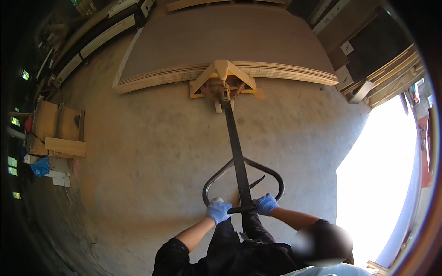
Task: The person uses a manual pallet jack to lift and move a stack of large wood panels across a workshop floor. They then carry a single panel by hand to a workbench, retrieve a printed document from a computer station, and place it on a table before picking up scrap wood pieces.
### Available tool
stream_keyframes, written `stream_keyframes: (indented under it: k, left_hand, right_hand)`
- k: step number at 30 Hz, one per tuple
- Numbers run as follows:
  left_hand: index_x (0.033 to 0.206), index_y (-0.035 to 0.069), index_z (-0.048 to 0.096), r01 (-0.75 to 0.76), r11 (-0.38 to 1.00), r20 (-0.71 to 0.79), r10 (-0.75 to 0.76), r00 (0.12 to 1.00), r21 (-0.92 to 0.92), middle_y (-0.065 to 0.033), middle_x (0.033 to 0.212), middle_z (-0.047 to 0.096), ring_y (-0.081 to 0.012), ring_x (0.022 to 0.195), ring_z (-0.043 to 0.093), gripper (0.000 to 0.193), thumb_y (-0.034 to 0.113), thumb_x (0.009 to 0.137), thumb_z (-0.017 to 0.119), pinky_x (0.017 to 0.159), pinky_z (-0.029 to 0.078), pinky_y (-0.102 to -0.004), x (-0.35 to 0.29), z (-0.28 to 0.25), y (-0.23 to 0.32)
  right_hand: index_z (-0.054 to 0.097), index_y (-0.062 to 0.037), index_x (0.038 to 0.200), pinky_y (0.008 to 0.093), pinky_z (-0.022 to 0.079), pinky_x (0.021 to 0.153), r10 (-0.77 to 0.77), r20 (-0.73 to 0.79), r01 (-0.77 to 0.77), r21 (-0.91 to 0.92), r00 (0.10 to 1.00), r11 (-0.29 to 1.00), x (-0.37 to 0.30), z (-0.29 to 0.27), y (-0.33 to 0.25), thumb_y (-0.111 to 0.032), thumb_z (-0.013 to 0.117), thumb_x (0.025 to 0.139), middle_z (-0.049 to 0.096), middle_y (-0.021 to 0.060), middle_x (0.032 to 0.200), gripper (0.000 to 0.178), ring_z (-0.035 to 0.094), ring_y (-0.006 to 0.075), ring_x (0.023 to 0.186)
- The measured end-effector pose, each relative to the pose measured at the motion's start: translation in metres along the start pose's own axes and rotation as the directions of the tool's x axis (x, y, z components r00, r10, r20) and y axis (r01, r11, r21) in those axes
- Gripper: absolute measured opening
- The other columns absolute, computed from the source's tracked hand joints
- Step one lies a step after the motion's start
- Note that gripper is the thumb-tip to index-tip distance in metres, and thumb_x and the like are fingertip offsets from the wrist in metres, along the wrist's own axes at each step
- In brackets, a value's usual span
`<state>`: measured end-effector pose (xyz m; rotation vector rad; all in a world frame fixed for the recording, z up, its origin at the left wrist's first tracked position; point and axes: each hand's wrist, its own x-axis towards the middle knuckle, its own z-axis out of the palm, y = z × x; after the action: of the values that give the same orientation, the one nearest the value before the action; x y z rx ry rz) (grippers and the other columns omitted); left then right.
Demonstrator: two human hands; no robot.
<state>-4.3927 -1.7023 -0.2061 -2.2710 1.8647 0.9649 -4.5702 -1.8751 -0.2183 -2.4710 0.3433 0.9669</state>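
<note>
The black handle (235,152) of a yellow pallet jack (222,71) is gripped by the left hand (218,211) and right hand (265,204), both curled round its near corners, while the jack is seen far ahead, at the near edge of stacked boards (225,39).

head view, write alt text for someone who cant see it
A person's blue-gloved left hand and right hand hold the black looped metal handle of a yellow pallet truck. The truck stands on a grey concrete floor at the near edge of a wide, brown-topped stack of boards.
</note>
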Motion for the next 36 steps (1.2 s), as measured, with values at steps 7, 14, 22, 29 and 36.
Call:
stream_keyframes:
  k: [7, 14, 22, 29, 36]
  left_hand:
    - [0.074, 0.022, 0.058, -0.138, 0.984, -0.501, 0.177, 0.847, 0.114, 0.0017, 0.067, 0.056, -0.0193, 0.063, 0.058, 0.026, 0.037, 0.059, 0.073, 0.061, 0.043, -0.0354, -0.008, -0.125, 0.006]
    - [0.092, 0.020, 0.064, 0.028, 0.999, 0.109, -0.030, 0.994, 0.024, -0.0049, 0.086, 0.066, -0.0242, 0.078, 0.065, 0.026, 0.038, 0.073, 0.066, 0.068, 0.048, -0.0396, -0.004, 0.078, -0.013]
    - [0.084, 0.018, 0.065, -0.039, 0.999, -0.060, 0.040, 0.997, 0.021, -0.0065, 0.078, 0.067, -0.0251, 0.070, 0.066, 0.030, 0.047, 0.079, 0.058, 0.062, 0.049, -0.0401, -0.008, -0.004, -0.011]
    - [0.080, 0.022, 0.061, -0.168, 0.979, -0.503, 0.206, 0.840, 0.119, 0.0018, 0.065, 0.057, -0.0202, 0.062, 0.057, 0.032, 0.043, 0.060, 0.074, 0.061, 0.042, -0.0347, -0.013, -0.108, 0.002]
    - [0.090, 0.017, 0.061, -0.001, 0.999, 0.059, 0.004, 0.998, -0.048, -0.0086, 0.087, 0.065, -0.0269, 0.083, 0.064, 0.033, 0.044, 0.073, 0.067, 0.071, 0.049, -0.0443, -0.005, 0.084, -0.003]
  right_hand:
    - [0.057, -0.0146, 0.067, 0.0382, 0.040, 0.062, -0.147, -0.487, 0.111, -0.102, 0.861, 0.989, -0.053, -0.137, -0.004, -0.033, 0.060, 0.073, 0.059, 0.0060, 0.058, 0.020, 0.060, 0.0250, 0.058]
    - [0.062, -0.0146, 0.085, 0.0397, 0.042, 0.070, -0.059, -0.159, 0.055, -0.028, 0.986, 0.998, 0.023, 0.083, -0.007, -0.031, 0.058, 0.077, 0.065, 0.0067, 0.075, 0.019, 0.065, 0.0249, 0.074]
    - [0.064, -0.0145, 0.090, 0.0413, 0.042, 0.073, -0.027, -0.033, 0.028, 0.047, 0.999, 0.999, 0.006, 0.002, -0.012, -0.035, 0.058, 0.077, 0.068, 0.0104, 0.080, 0.025, 0.066, 0.0256, 0.076]
    - [0.055, -0.0136, 0.062, 0.0381, 0.038, 0.059, -0.191, -0.579, 0.152, -0.115, 0.793, 0.982, -0.048, -0.123, -0.009, -0.033, 0.061, 0.070, 0.058, 0.0057, 0.056, 0.022, 0.058, 0.0243, 0.056]
    - [0.061, -0.0141, 0.093, 0.0428, 0.041, 0.075, 0.010, 0.011, -0.010, -0.042, 1.000, 0.999, 0.029, 0.086, -0.003, -0.050, 0.057, 0.079, 0.067, 0.0065, 0.085, 0.039, 0.065, 0.0244, 0.082]
